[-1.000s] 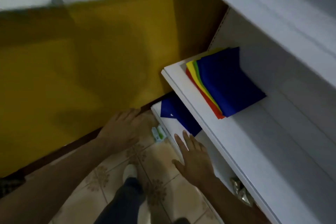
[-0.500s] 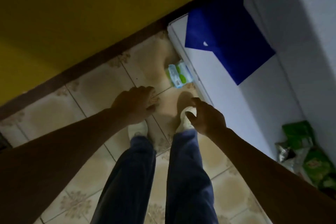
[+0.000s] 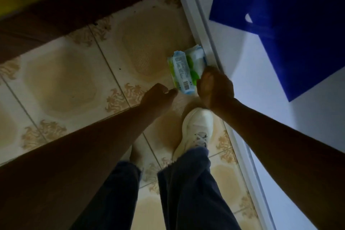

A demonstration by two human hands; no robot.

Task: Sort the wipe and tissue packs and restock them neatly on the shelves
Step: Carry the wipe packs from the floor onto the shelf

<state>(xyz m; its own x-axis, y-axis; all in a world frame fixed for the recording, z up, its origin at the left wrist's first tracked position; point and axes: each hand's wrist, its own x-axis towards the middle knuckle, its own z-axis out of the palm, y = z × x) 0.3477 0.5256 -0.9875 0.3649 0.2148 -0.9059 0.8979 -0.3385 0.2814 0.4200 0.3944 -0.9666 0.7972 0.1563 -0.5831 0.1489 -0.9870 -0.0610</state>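
Right hand grips the near right edge of the white, green and blue plastic wipe pack, which lies on the beige patterned tile floor against the white shelf base. Left hand, loosely curled and empty, is just beside the pack. Its barcode label is too small to read.

The wipe pack lies on the tiled floor, its right side against the front edge of the bottom shelf. The right hand is over its near right corner, and the left hand is just beside its near left. A shoe stands nearer. A flat folded sheet lies on the shelf, far right. The skirting board runs behind.
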